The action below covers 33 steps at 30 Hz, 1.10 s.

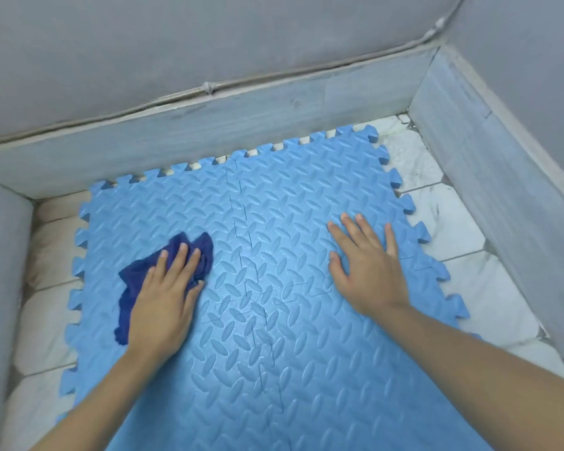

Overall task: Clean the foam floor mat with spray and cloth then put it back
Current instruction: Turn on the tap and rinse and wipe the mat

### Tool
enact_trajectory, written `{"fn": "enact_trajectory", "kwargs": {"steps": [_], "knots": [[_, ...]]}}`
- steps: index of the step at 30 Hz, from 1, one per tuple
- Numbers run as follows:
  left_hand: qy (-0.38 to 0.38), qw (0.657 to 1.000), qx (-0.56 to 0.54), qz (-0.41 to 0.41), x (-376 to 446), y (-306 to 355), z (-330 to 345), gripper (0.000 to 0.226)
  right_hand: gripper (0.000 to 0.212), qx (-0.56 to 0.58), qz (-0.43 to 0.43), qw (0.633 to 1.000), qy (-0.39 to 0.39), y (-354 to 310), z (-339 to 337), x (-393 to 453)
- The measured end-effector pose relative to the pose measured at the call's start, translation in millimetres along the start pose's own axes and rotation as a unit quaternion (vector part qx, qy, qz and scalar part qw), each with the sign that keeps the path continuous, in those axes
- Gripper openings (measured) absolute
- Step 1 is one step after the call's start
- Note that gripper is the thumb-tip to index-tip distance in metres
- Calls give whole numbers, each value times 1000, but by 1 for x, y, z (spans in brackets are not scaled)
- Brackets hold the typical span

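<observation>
Currently left hand [163, 297] presses flat on dark cloth [137, 278] near foam mat [274, 353] left edge; right hand [368, 271] flat, fingers spread, holding nothing; tiled floor [489, 288] borders right.

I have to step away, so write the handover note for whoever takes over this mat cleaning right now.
Left hand: flat, fingers straight, pressing the dark blue cloth onto the left part of the blue foam mat.
Right hand: open, palm flat on the right part of the mat, holding nothing.
The mat, made of interlocking tiles, lies flat on the white tiled floor in the corner by the grey walls.
No spray bottle is in view.
Done: wiping is under way.
Left: how much is wiped cannot be told; finish wiping, then put the mat back.
</observation>
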State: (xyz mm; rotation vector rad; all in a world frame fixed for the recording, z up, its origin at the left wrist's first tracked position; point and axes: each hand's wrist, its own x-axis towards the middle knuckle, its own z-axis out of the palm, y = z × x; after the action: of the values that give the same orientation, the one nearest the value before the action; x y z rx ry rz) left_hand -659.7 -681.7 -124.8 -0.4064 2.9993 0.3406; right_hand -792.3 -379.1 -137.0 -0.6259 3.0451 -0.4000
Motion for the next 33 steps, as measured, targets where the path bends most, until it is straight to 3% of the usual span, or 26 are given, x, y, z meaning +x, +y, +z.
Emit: {"fn": "enact_trajectory", "kwargs": {"steps": [2, 4, 6, 8, 10, 12, 15, 17, 19, 22, 25, 27, 29, 33], "knots": [[-3, 994, 28, 103, -37, 46, 16, 56, 54, 5, -1, 1000, 3, -1, 1, -2], [-35, 968, 52, 244, -67, 79, 32, 55, 54, 11, 2, 1000, 8, -3, 1, -4], [-59, 947, 62, 309, -66, 78, 32, 56, 54, 16, 3, 1000, 11, -3, -1, -1], [-35, 973, 20, 228, -51, 46, 24, 56, 54, 23, -1, 1000, 5, -3, -2, 1], [2, 998, -30, 62, -41, -2, 13, 53, 53, 18, -5, 1000, -7, -3, -2, 0], [22, 996, -49, -70, -47, -51, 3, 50, 52, 11, -3, 1000, -17, -2, 0, -1], [10, 990, -62, -127, -88, -76, -4, 50, 51, 9, -7, 999, -41, -5, 0, -1], [-44, 996, -37, -65, -130, -63, 1, 52, 52, 2, 6, 998, -57, -6, -1, -3], [-93, 992, 32, 77, -178, -40, 6, 57, 52, -13, 20, 997, -71, -7, 0, -4], [-119, 933, 124, 315, -241, 1, 22, 62, 54, -30, 27, 995, -96, -10, 1, -4], [-111, 903, 133, 394, -261, 20, 34, 59, 58, -4, 12, 991, -131, -6, -6, 0], [-97, 919, 131, 358, -246, 14, 34, 61, 65, 62, -1, 988, -141, 0, -18, -7], [-82, 956, 116, 257, -220, 1, 29, 60, 65, 94, 1, 989, -116, 8, -26, -32], [-34, 999, 20, 3, -159, -24, 11, 60, 61, -3, 49, 998, -33, 32, -26, -124]]}}
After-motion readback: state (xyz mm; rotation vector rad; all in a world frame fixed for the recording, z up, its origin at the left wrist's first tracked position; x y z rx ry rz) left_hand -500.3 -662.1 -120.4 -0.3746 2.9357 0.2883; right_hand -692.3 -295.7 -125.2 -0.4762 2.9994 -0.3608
